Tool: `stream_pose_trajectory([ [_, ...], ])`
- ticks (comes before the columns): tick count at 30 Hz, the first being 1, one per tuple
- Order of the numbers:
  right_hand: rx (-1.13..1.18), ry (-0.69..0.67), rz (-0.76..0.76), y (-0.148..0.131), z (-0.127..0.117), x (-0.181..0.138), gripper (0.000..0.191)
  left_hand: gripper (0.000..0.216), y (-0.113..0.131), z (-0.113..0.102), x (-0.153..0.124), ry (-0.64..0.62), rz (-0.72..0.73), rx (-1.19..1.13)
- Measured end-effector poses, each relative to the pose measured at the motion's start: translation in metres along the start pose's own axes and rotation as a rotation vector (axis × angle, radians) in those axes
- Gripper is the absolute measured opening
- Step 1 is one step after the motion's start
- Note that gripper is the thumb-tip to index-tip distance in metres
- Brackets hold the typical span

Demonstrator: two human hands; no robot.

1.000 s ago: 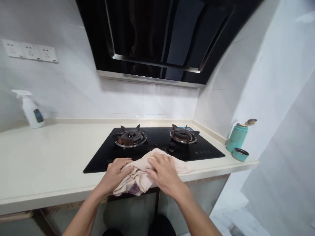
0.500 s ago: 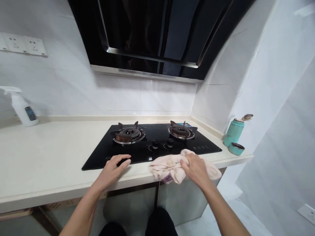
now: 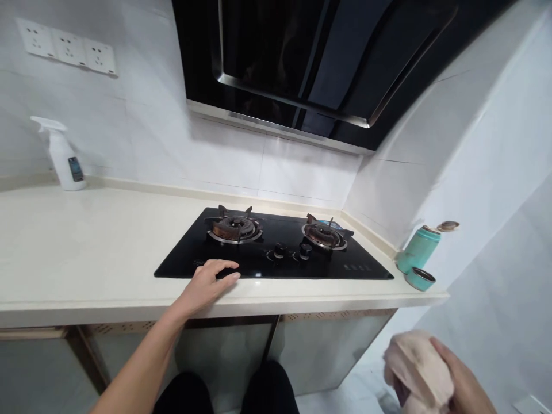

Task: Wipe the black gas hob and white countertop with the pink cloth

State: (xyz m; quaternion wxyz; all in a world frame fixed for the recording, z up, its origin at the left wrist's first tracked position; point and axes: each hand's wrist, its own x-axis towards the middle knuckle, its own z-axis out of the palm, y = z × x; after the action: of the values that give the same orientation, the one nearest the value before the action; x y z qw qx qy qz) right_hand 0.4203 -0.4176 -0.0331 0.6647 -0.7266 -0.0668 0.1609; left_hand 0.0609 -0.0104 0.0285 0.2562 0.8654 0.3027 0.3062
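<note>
My left hand rests at the front edge of the black gas stove, palm down, thumb and fingers apart, holding nothing. Off to the lower right, past the end of the counter, my right hand grips a bunched pale pink cloth. The cloth hangs in the air, clear of the counter, and hides most of my right fingers. On the stove sit a left burner and a right burner, with two black knobs between them.
A teal flask with its lid up and a teal cup stand at the counter's right end. A white spray bottle is at the back left of the pale counter. Overhead hangs a black range hood.
My right hand has lifted the cloth from the counter's front edge and carried it right and down. My left hand stays by the stove edge. The view has tilted.
</note>
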Motion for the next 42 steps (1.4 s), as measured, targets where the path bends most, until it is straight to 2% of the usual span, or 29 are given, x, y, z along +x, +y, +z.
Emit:
stream_pose_trajectory([
  [3,0.09,0.017,-0.167,-0.035,0.014,0.003,0.051,0.049,0.0,0.0,0.0,0.007,-0.01,0.011],
  [5,-0.056,0.007,-0.341,-0.057,0.037,0.012,0.053,0.05,-0.001,0.0,0.0,0.01,-0.021,0.015],
  [7,-0.282,0.092,-0.471,-0.068,0.069,0.025,0.052,0.05,-0.002,0.001,0.001,0.01,-0.029,0.014],
  [9,-0.44,0.178,-0.529,-0.067,0.105,0.039,0.049,0.05,-0.003,0.001,0.001,0.006,-0.03,0.01],
  [12,-0.586,0.216,-0.531,-0.058,0.15,0.055,0.044,0.05,-0.004,0.002,0.001,-0.01,-0.029,0.002],
  [14,-0.698,0.208,-0.52,-0.058,0.169,0.064,0.041,0.05,-0.003,0.003,0.001,-0.014,-0.025,-0.002],
  [17,-0.837,0.164,-0.474,-0.074,0.182,0.081,0.031,0.048,-0.003,0.005,0.001,-0.017,-0.019,-0.009],
  [22,-0.966,0.159,-0.404,-0.106,0.205,0.094,0.036,0.045,-0.002,0.009,0.001,-0.022,-0.025,-0.009],
  [24,-0.989,0.152,-0.42,-0.108,0.221,0.085,0.036,0.043,0.0,0.01,0.001,-0.021,-0.002,0.012],
  [27,-0.998,0.087,-0.505,-0.101,0.254,0.055,0.034,0.04,0.001,0.012,0.001,-0.018,0.025,0.042],
  [30,-0.969,-0.041,-0.659,-0.087,0.299,0.01,0.029,0.04,-0.002,0.014,0.0,-0.003,0.033,0.047],
  [33,-0.9,-0.163,-0.824,-0.076,0.344,-0.036,0.034,0.04,-0.008,0.015,0.001,0.012,0.042,0.047],
  [35,-0.838,-0.235,-0.92,-0.073,0.364,-0.058,0.036,0.039,-0.013,0.016,0.002,0.013,0.047,0.046],
  [38,-0.746,-0.332,-1.028,-0.075,0.371,-0.07,0.035,0.039,-0.016,0.015,0.002,0.003,0.05,0.052],
  [40,-0.691,-0.379,-1.082,-0.077,0.357,-0.066,0.031,0.042,-0.014,0.014,0.001,-0.014,0.061,0.082],
  [42,-0.64,-0.385,-1.13,-0.076,0.331,-0.059,0.029,0.048,-0.011,0.014,-0.001,-0.036,0.085,0.133],
])
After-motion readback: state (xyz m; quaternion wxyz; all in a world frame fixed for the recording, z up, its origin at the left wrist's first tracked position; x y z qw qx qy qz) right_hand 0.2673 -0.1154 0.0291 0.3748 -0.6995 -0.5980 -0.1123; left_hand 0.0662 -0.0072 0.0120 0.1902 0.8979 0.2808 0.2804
